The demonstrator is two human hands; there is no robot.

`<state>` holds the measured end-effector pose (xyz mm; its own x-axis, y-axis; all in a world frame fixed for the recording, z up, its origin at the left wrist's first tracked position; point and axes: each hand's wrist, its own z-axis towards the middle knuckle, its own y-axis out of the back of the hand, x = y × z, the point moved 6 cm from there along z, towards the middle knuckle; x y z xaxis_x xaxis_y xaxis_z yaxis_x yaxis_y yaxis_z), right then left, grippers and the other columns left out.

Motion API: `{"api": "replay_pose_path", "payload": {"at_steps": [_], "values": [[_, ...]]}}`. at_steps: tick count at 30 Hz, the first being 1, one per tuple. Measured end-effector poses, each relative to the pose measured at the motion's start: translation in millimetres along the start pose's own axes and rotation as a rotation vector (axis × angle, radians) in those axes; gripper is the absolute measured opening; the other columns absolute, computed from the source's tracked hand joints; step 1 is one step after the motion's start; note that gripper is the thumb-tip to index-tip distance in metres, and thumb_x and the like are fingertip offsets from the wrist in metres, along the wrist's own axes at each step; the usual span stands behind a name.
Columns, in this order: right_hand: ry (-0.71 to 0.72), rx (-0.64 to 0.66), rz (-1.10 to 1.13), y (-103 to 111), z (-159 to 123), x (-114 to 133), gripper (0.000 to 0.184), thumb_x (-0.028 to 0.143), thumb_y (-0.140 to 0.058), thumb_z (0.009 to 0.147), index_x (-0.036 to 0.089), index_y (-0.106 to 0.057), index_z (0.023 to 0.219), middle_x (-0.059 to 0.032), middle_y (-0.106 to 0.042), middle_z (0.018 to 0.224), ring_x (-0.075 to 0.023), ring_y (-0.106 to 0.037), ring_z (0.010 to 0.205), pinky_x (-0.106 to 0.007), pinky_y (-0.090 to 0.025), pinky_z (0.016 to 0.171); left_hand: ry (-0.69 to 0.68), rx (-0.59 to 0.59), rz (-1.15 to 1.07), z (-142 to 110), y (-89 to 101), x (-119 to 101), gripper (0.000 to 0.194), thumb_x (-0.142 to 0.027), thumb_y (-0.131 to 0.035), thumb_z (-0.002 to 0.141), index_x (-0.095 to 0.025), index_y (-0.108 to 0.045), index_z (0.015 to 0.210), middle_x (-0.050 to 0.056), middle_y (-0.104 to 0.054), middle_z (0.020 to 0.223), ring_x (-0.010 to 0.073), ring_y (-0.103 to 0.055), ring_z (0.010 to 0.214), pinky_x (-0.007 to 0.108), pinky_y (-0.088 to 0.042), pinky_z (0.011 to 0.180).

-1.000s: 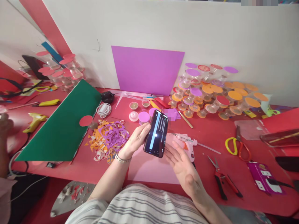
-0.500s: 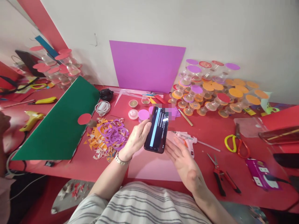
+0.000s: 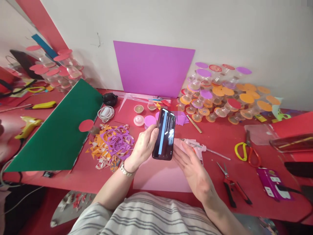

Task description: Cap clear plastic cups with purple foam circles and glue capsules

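Note:
My left hand [image 3: 143, 146] grips a black phone [image 3: 165, 134] by its left edge and holds it tilted above the red table [image 3: 220, 137], its screen lit with text. My right hand [image 3: 193, 169] hovers just right of and below the phone, fingers stretched out and apart, holding nothing. A pink paper sheet [image 3: 161, 176] lies on the table under both hands. A white glue gun [image 3: 197, 148] rests just beyond my right hand's fingertips.
Purple and orange paper scraps [image 3: 111, 143] lie left of my hand. A green sheet [image 3: 61, 130] is propped at left, a purple sheet [image 3: 153, 68] against the wall. Stacked cups with paper lids [image 3: 225, 94], scissors [image 3: 246, 153], red pliers [image 3: 232, 187] and a yellow glue gun [image 3: 26, 125] lie around.
The phone has been turned a little more upright in my left hand. My right hand has stayed open beside it. The view has shifted slightly.

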<state>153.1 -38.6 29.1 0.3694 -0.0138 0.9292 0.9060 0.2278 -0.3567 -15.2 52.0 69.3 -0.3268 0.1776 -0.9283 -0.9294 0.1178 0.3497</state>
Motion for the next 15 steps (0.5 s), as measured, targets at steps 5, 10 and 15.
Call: {"api": "replay_pose_path", "payload": {"at_steps": [5, 10, 15], "values": [[-0.027, -0.009, -0.056, -0.2, 3.6, 1.7, 0.108, 0.087, -0.056, 0.077, 0.026, -0.028, 0.161, -0.0174, -0.039, 0.164, -0.0352, -0.036, 0.152, -0.062, -0.027, 0.125, -0.003, -0.02, -0.014, 3.0, 1.2, 0.8, 0.05, -0.061, -0.035, 0.102, -0.018, -0.057, 0.089, -0.006, -0.041, 0.058, 0.0099, -0.036, 0.051, 0.025, -0.029, 0.052], [0.0, -0.005, -0.14, 7.7, 6.9, -1.2, 0.105, 0.086, -0.05, 0.081, 0.025, -0.022, 0.162, -0.0179, -0.04, 0.163, -0.034, -0.034, 0.153, -0.062, -0.028, 0.125, 0.008, -0.019, -0.101, 1.8, -1.9, 10.8, 0.053, -0.068, -0.04, 0.098, -0.019, -0.057, 0.087, -0.006, -0.042, 0.057, 0.0099, -0.04, 0.051, 0.024, -0.031, 0.052], [0.101, 0.0, -0.293, 25.2, 8.4, -3.0, 0.095, 0.08, -0.05, 0.088, 0.028, -0.022, 0.162, -0.0174, -0.042, 0.161, -0.0349, -0.035, 0.152, -0.064, -0.033, 0.121, 0.17, 0.1, -0.453, -3.9, -20.2, 40.8, 0.052, -0.071, -0.052, 0.092, -0.019, -0.058, 0.098, -0.009, -0.038, 0.052, 0.0076, -0.034, 0.041, 0.023, -0.023, 0.042]]}}
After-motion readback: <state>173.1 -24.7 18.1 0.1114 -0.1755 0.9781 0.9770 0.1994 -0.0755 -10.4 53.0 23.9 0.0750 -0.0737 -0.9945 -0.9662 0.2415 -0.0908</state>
